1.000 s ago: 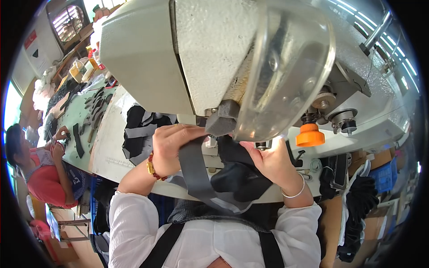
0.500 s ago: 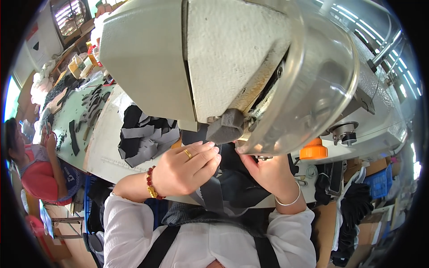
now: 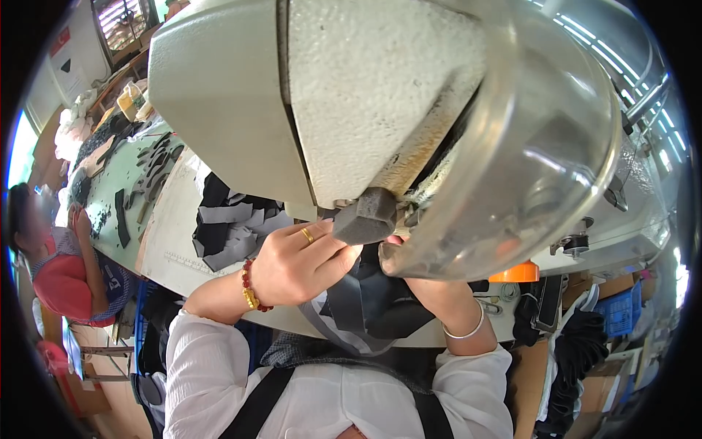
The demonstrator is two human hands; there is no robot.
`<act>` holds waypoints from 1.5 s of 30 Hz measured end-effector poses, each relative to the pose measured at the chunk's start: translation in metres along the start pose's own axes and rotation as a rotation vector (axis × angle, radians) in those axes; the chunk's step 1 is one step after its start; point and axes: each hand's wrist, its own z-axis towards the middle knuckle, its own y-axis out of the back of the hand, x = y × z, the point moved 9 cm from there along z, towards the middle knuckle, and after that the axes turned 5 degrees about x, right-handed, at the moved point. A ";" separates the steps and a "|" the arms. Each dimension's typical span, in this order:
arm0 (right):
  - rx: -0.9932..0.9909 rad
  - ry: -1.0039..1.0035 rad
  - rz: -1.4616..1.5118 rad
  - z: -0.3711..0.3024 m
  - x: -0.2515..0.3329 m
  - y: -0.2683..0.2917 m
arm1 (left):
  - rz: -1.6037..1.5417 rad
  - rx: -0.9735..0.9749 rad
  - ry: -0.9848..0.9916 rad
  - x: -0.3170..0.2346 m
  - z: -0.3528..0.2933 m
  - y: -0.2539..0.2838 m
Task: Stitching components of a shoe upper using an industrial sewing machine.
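My left hand point(image 3: 303, 265) is just left of the sewing machine's point(image 3: 380, 80) head. Its fingers are bent and close together at the dark fabric, with the fingertips partly behind a grey foam block point(image 3: 365, 216). Black fabric pieces point(image 3: 376, 300) hang over the table's front edge between my hands. My right hand point(image 3: 428, 287) is on the other side of this fabric. Most of it is hidden by the machine's clear curved shield point(image 3: 526, 139); a fingertip shows near the foam block. The stitching spot is out of sight.
Grey and black fabric scraps point(image 3: 234, 227) lie piled on the white table point(image 3: 164, 230) to the left. An orange cap point(image 3: 515, 272) and a blue crate point(image 3: 620, 306) are on the right. Further left, a person in red point(image 3: 69, 274) sits at a green table point(image 3: 102, 201).
The machine head and shield fill more of the view and cover more of my right hand. My left hand has shifted slightly left; its fingertips now reach behind the foam block.
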 end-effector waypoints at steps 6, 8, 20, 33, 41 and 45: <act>-0.051 -0.031 0.017 0.002 -0.012 -0.002 | 0.044 0.000 0.133 0.017 -0.022 -0.027; -0.067 -0.048 0.024 0.004 -0.012 -0.002 | 0.073 0.027 0.129 0.017 -0.026 -0.032; 0.057 -0.299 0.235 0.016 0.007 0.015 | -0.331 0.048 0.188 0.031 -0.017 -0.003; 0.158 -0.129 -0.172 -0.001 0.009 -0.019 | -0.095 0.015 0.008 -0.002 -0.002 0.004; 0.093 0.175 -0.624 0.039 0.036 -0.002 | -0.126 -0.020 0.135 0.022 -0.034 -0.036; 0.082 0.250 -0.801 0.024 0.029 -0.010 | -0.153 0.016 0.186 0.027 -0.043 -0.043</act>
